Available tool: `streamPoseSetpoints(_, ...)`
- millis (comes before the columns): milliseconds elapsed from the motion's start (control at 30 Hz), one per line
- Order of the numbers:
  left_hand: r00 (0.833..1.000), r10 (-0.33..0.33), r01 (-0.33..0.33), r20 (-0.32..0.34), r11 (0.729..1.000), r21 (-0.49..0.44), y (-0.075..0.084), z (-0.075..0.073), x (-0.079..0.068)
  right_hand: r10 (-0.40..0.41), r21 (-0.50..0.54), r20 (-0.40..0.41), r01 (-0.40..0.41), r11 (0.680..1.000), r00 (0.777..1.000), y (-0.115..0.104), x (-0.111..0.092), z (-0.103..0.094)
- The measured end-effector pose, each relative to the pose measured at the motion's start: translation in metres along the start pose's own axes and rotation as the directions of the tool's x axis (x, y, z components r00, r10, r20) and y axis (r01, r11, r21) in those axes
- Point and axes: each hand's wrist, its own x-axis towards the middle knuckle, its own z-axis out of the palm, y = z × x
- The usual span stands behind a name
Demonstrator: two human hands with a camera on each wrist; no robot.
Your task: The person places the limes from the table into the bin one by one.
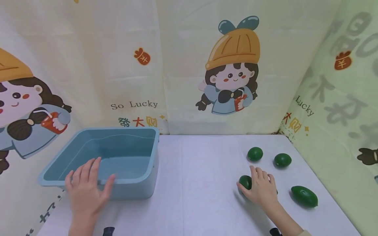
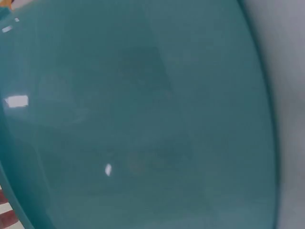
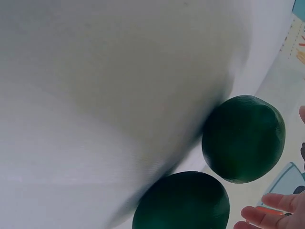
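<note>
My right hand [image 1: 261, 188] reaches over the table's right side, above a dark green rounded fruit [image 1: 245, 182] that shows between thumb and forefinger. A sliver of green peeks out past the hand's right edge; the palm hides the rest. In the right wrist view, two smooth green fruits [image 3: 243, 139] appear close together, and the fingers [image 3: 274, 217] stand apart from them, loosely bent. On the left, my left hand [image 1: 88, 188] has its fingers spread at the front rim of a blue plastic basin [image 1: 153, 157]. The basin's inside fills most of the left wrist view.
Behind the right hand lie two more rounded green fruits, one [image 1: 255, 154] nearer the middle and another [image 1: 282, 160] to its right. A longer green fruit with a pointed tip [image 1: 304, 196] lies at the right. A printed cloth [image 1: 183, 98] hangs along the white table's back edge.
</note>
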Motion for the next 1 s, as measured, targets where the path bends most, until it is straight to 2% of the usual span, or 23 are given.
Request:
streamPoseSetpoints(200, 0.998, -0.057, 0.057, 0.038, 0.998, 0.008, -0.014, -0.002, -0.009, 0.003, -0.013, 0.02, -0.003, 1.0, 1.0, 0.002, -0.003, 0.003)
streamPoseSetpoints(333, 0.997, -0.063, 0.062, 0.04, 0.998, 0.028, -0.023, -0.003, -0.016, 0.003, -0.025, 0.025, -0.002, 1.0, 1.0, 0.002, -0.004, 0.005)
streamPoseSetpoints(633, 1.0, 0.002, -0.002, -0.002, 0.999, 0.054, -0.049, -0.004, -0.026, -0.006, -0.057, 0.014, 0.007, 0.998, 1.0, 0.004, -0.009, 0.009)
streamPoseSetpoints(1000, 0.999, 0.035, -0.035, 0.0, 0.997, 0.064, -0.075, -0.004, -0.039, -0.003, -0.08, 0.039, 0.006, 0.997, 0.999, 0.004, -0.011, 0.012)
